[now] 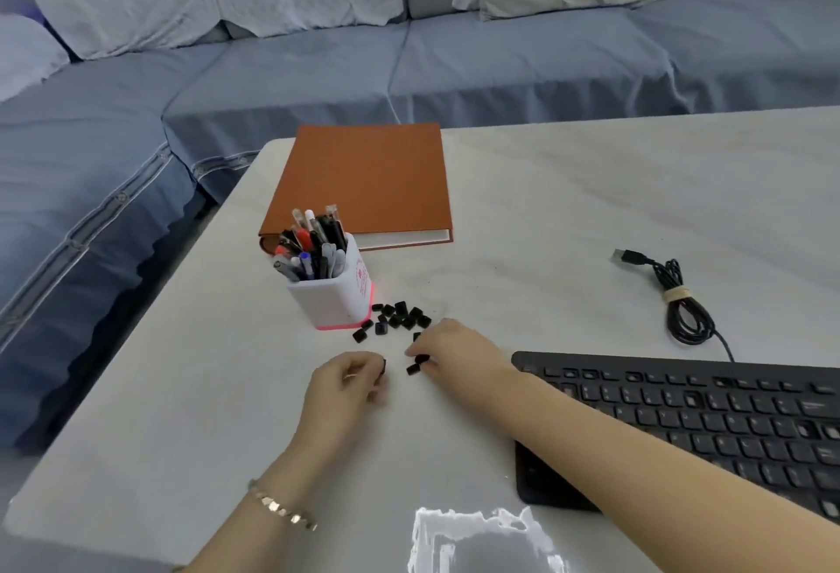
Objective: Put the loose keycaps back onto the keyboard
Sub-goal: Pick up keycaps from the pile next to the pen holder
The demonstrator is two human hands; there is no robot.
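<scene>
Closest in, a gold bracelet (282, 506) sits on the left wrist, and the right forearm crosses the near left corner of the black keyboard (704, 418), which lies at the right of the white table (568, 209), its far edge running out of view. Just ahead, the left hand (350, 379) is curled, its fingertips pinching a small black keycap (383, 365). Right beside it, the right hand (454, 347) is down at the tabletop, fingers bent and nipping a second keycap (422, 359), while a third keycap (412, 369) lies loose on the table just below those fingers. A little farther on sits the pile of keycaps (397, 320), scattered black caps close against the base of a white pen holder (338, 297) stuffed with pens. Behind that, an orange notebook (368, 181) lies flat and closed. Off to the right, the keyboard's cable (682, 304) is coiled and tied, its plug resting on the table. Beyond the table's edge stretches a blue sofa (409, 63) with pale cushions.
</scene>
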